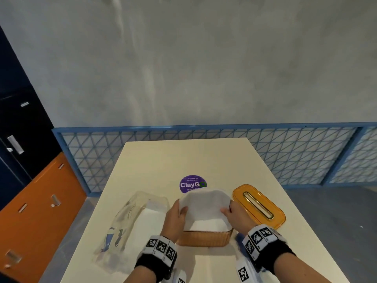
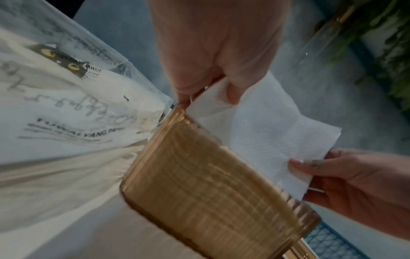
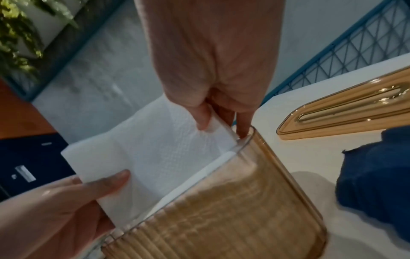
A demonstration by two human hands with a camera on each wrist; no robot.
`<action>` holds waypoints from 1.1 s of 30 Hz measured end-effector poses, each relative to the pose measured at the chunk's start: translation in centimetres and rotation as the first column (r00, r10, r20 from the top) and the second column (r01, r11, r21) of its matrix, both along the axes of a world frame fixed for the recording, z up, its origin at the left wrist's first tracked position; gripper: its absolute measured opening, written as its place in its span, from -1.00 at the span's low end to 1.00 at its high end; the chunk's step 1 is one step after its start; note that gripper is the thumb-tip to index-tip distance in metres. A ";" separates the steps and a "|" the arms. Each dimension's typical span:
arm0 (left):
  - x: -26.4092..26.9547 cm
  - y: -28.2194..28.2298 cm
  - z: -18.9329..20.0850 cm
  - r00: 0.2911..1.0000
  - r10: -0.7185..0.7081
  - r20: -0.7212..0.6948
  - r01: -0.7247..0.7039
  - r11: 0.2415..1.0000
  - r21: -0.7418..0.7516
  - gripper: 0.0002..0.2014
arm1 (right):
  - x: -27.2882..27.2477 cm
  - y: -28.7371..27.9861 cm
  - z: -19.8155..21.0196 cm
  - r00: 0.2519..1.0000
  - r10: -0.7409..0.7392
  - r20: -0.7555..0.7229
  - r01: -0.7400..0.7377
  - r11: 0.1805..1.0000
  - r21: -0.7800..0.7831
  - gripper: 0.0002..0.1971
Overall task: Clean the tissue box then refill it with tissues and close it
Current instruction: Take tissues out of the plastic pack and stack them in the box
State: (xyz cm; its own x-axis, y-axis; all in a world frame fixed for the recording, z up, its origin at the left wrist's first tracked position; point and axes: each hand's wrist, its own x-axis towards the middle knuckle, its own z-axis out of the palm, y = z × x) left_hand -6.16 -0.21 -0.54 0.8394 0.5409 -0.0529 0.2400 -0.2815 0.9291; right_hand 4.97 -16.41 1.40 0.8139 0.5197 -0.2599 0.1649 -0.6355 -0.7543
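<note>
Table: the cream rectangular tabletop (image 1: 204,160) stretches away from my hands, smooth and matte, with a round purple sticker (image 1: 193,183) just beyond them.
Wrapper: a clear, crinkled plastic tissue wrapper (image 1: 130,217) lies just outside my left hand; only my left wrist view shows its print, a black cat face and dark lettering (image 2: 66,73).
Box: the amber, ribbed, see-through plastic tissue box (image 1: 205,237) stands open between my hands, its walls fluted and its corners rounded (image 3: 244,210).
Tissues: a white, soft, embossed stack of tissues (image 1: 204,209) sits partly in the box, its top bowing up above the rim; the wrist views show the quilted texture (image 2: 261,133) that my head view blurs.
Lid: the amber glossy lid with a long gold-rimmed slot (image 1: 258,205) lies flat on the table just outside my right hand.
Cloth: a dark blue cloth (image 3: 377,175) lies beside the box by my right wrist; my head view shows only a sliver of it.
Left hand: my left hand (image 1: 176,216) pinches the left edge of the tissues, thumb on top.
Right hand: my right hand (image 1: 234,216) pinches the right edge, one finger touching the box rim (image 3: 242,129).
</note>
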 end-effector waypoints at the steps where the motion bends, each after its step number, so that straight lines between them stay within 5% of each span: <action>1: 0.1 -0.1 -0.3 1.000 0.007 -0.006 -0.007 1.000 0.007 -0.70 | -0.1 0.0 0.0 1.000 -0.013 0.000 0.013 1.000 0.000 -0.72; 6: 1.1 0.3 0.9 0.993 0.110 0.041 -0.110 0.994 0.006 -0.80 | 0.7 0.7 1.5 0.998 -0.066 0.013 0.064 0.994 0.090 -0.81; 9: 1.6 0.8 0.5 0.966 0.189 -0.178 -0.156 0.971 0.183 -0.78 | 0.7 0.7 1.2 0.992 -0.100 -0.073 0.104 0.993 0.053 -0.80; 13: 2.1 1.1 -0.1 0.851 0.200 -0.485 0.002 0.924 0.383 -0.71 | 0.3 0.5 -0.3 0.989 -0.148 0.003 0.146 0.976 -0.162 -0.63; 16: 2.6 1.3 -0.3 0.825 0.208 -0.526 0.079 0.878 0.471 -0.72 | 0.1 0.8 -1.0 0.981 -0.154 0.121 0.181 0.950 -0.256 -0.63; 19: 2.7 1.3 -0.5 0.815 0.214 -0.538 0.123 0.844 0.522 -0.74 | -0.3 1.2 -0.7 0.981 -0.108 0.163 0.158 0.928 -0.337 -0.89; 26: 3.0 1.4 0.0 0.738 0.199 -0.645 0.223 0.831 0.510 -0.71 | 0.2 1.1 -0.9 0.987 -0.114 0.114 0.151 0.902 -0.405 -0.75; 29: 3.1 1.2 0.4 0.752 0.218 -0.622 0.255 0.774 0.579 -0.66 | 0.3 1.1 -0.7 0.987 -0.056 0.150 0.121 0.875 -0.468 -0.69; 33: 2.6 1.4 0.1 0.895 0.134 -0.425 0.277 0.581 0.765 -0.41 | -0.8 1.1 -0.4 0.904 0.072 0.422 0.153 0.867 -0.474 -0.59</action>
